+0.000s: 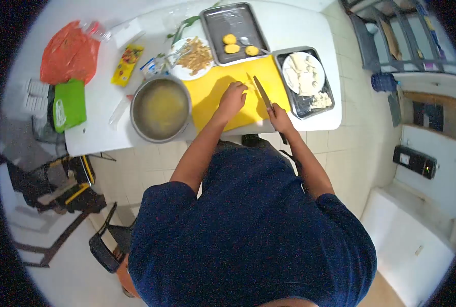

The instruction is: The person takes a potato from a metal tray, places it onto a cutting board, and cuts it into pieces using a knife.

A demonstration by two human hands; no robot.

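Observation:
A yellow cutting board [266,77] lies on the white table near its front edge. Over its middle is my left hand [233,98], its fingers bent together beside small pale yellow pieces [249,86]; whether anything is between the fingertips is too small to tell. My right hand [279,117] is closed round the handle of a knife [262,91], whose blade points away from me over the board's right part. Left of the board stands a metal pot [161,109] with cloudy yellowish liquid in it.
Behind the board are a plate of brown strips [194,57] and a dark tray [234,25] with several yellow rounds. At right, another tray [300,106] holds a plate of pale pieces [304,74]. Further left lie a yellow packet [127,65], red bag [69,53] and green pack [70,105].

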